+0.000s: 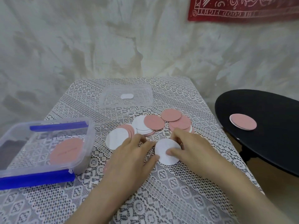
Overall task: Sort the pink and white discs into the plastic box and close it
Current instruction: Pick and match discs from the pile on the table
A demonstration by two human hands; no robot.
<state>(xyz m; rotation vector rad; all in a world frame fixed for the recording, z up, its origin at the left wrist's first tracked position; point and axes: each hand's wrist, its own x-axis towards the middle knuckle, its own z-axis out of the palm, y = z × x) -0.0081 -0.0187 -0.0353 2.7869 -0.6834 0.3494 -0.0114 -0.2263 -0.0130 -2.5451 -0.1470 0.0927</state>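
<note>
Pinch: right hand [194,148] grips white disc [163,156] mid-frame; left hand [129,154] flat, fingers straight. Peel edge, carry to plastic box [89,143] at left.

Both forearms reach forward, palms down. Left hand [129,152] lies with fingers relaxed; right hand [192,146] pinches a white disc [168,159] between thumb and curled fingers.

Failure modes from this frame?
1. The white disc lies flat on lace, and the right hand pinches it at one side, so it may slip.
2. The overlapping pile lies right at the left hand; a reach could scatter it.
3. A pink disc on the black side table could be missed before the lid goes on.
</note>
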